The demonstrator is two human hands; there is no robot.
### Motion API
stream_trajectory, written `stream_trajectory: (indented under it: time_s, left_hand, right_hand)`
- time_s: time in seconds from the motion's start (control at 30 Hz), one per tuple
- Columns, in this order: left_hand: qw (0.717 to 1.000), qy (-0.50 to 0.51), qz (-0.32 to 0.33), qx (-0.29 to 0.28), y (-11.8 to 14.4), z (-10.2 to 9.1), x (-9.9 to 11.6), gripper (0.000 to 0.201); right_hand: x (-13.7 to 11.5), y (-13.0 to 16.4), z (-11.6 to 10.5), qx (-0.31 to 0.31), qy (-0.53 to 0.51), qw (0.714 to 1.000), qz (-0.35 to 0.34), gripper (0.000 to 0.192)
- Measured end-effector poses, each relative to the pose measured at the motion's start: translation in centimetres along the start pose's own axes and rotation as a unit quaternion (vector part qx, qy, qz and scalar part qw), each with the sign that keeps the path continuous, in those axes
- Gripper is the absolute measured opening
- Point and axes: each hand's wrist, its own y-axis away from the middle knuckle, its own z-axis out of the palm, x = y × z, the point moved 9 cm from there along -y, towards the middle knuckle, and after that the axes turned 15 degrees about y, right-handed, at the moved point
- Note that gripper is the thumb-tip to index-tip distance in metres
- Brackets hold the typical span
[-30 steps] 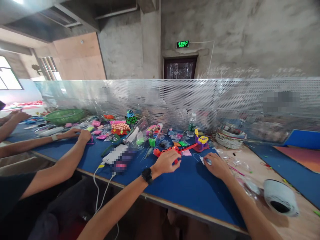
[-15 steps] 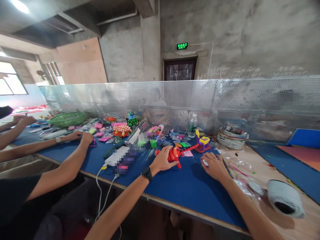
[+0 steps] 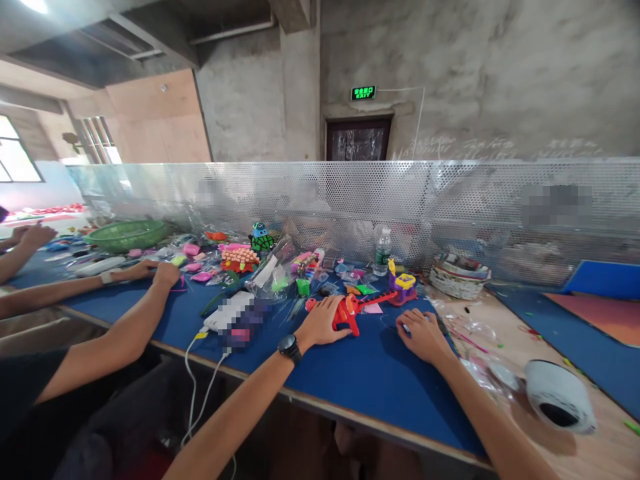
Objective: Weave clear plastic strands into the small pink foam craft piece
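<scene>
My left hand (image 3: 321,323) holds a red clay model (image 3: 349,311) against the blue table mat, fingers over its left part and thumb along its near side. The model is guitar-shaped, with a long thin dark-spotted neck pointing right. Further right, my right hand (image 3: 423,335) rests on the mat with curled fingers around a small white object, mostly hidden, whose kind I cannot make out. Beyond the neck's tip stands a purple and yellow clay model (image 3: 404,285). A pink paper piece (image 3: 373,309) lies below the neck.
Behind are a water bottle (image 3: 383,252), a woven basket (image 3: 459,277), clay packets and a green basket (image 3: 127,236). A white power bank (image 3: 230,311) with cables lies left. A white bowl-shaped object (image 3: 559,393) sits right. A co-worker's arms (image 3: 117,313) reach in from the left.
The view has shifted slightly. My left hand stays on the red model. The white object in my right hand shows less than before, its fingers turned a little.
</scene>
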Motion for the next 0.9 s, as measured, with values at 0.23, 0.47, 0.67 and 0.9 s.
stream_trajectory:
  time_s: [0.23,0.47,0.67,0.9]
  left_hand:
    - [0.999,-0.029,-0.006,0.012,0.0,0.5,-1.1,0.081]
    - [0.999,-0.044,-0.019,0.023,0.3,0.2,-0.5,0.076]
    - [0.998,-0.059,-0.02,0.026,0.0,0.0,0.5,0.068]
    - [0.99,-0.083,0.016,0.117,-0.9,-4.4,2.8,0.062]
  right_hand:
    - [-0.3,0.0,0.3,0.005,0.009,1.0,-0.02,0.019]
    - [0.1,0.0,1.0,-0.004,-0.014,1.0,-0.015,0.019]
    - [0.3,0.0,1.9,-0.008,-0.021,1.0,-0.021,0.02]
    - [0.2,0.0,2.0,-0.019,-0.025,0.999,-0.02,0.019]
